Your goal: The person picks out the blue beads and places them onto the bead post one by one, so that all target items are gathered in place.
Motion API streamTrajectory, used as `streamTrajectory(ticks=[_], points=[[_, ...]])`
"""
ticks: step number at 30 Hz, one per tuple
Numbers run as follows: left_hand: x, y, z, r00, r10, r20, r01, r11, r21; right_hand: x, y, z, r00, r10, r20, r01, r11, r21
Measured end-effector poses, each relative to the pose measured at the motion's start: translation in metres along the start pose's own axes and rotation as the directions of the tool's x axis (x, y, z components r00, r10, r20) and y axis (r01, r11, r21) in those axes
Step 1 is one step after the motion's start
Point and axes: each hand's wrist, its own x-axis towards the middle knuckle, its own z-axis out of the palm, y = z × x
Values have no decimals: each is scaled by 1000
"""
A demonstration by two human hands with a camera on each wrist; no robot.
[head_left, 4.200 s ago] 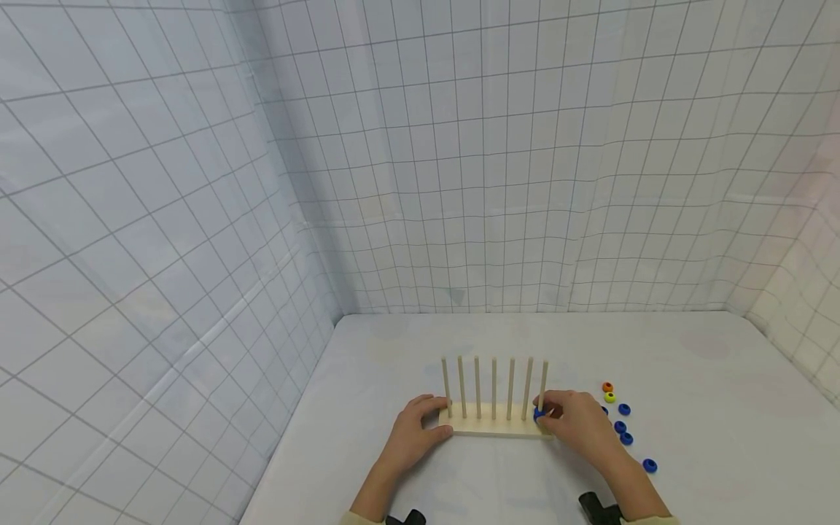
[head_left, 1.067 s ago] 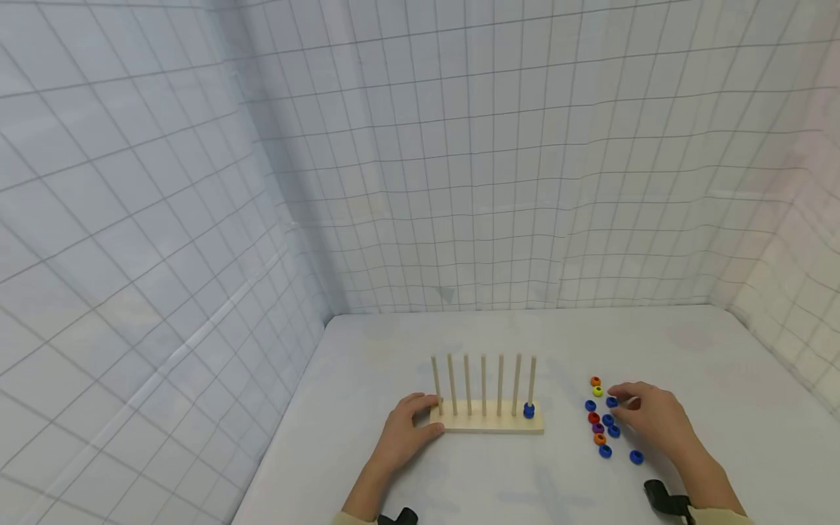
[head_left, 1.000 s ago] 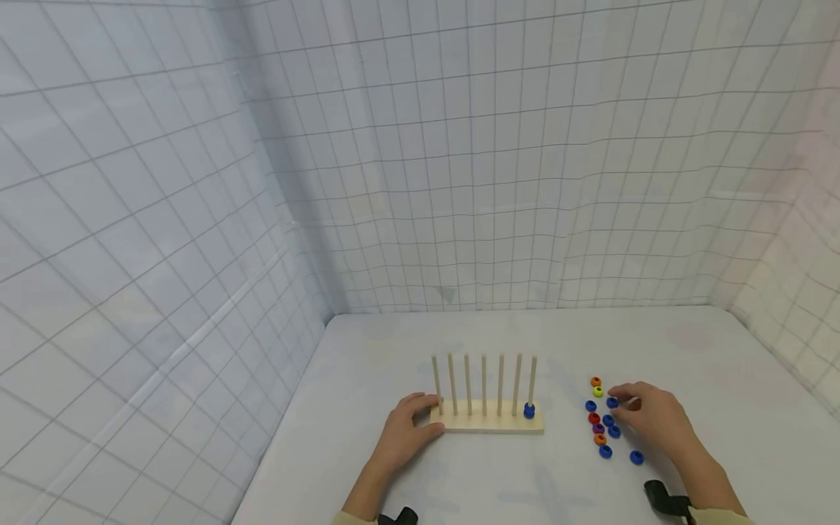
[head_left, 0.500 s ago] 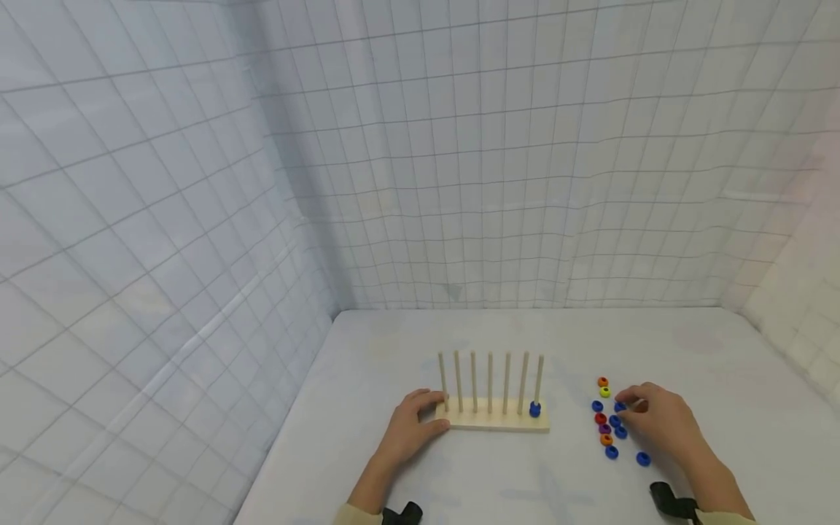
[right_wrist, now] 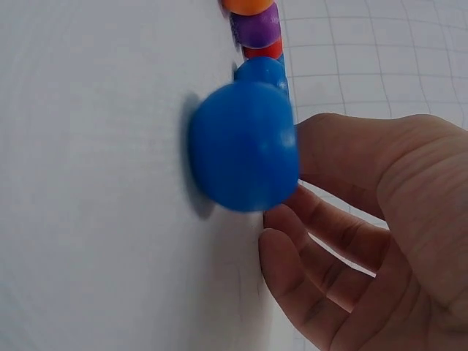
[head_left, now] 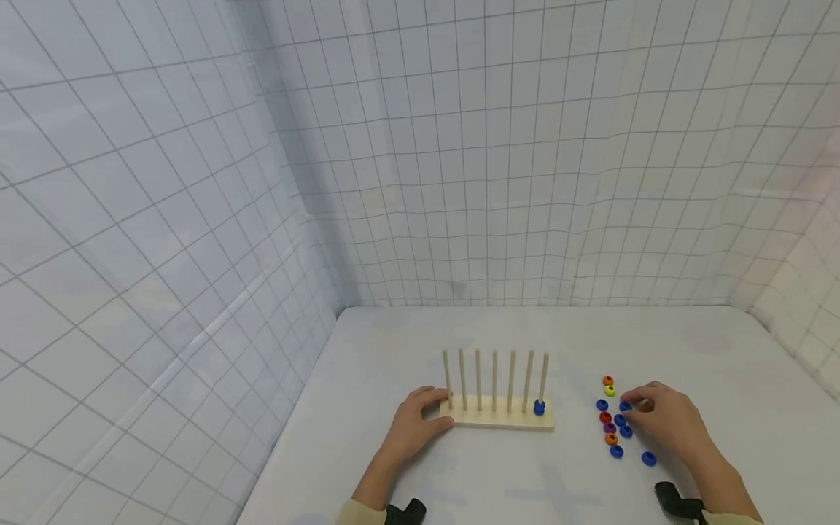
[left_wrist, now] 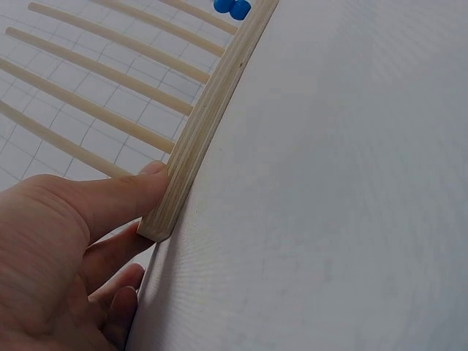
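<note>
The left hand (head_left: pixel 410 430) grips the left end of a pale wooden base (head_left: pixel 488 419) with seven upright pegs; the left wrist view shows its thumb (left_wrist: pixel 139 191) on the base's edge (left_wrist: pixel 196 139). Two blue beads (head_left: pixel 539 407) sit low on the rightmost peg, side by side in the left wrist view (left_wrist: pixel 232 8). Over the loose beads at the right, the right hand (head_left: pixel 671 421) has thumb and forefinger around a blue bead (head_left: pixel 625 406). In the right wrist view a near blue bead (right_wrist: pixel 245 146) hides those fingertips.
Loose beads lie on the white table right of the base: an orange bead (head_left: pixel 608 380), a yellow bead (head_left: pixel 609 391), a red bead (head_left: pixel 605 417), a purple bead (head_left: pixel 609 428) and several blue ones, one apart (head_left: pixel 649 459). Grid-patterned cloth (head_left: pixel 485 219) stands behind.
Since the oldest frame, my right hand has let go of the blue bead at the rightmost peg and moved right to the loose beads. Over the last second both hands have stayed nearly still.
</note>
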Motion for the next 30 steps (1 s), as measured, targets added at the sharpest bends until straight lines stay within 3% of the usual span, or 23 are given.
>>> streamTrajectory(ticks=[30], points=[[-3,4,2,1000,9,-9,-9,1000,25,-6,-8,-5,1000,-16,-17,15,999,-39]])
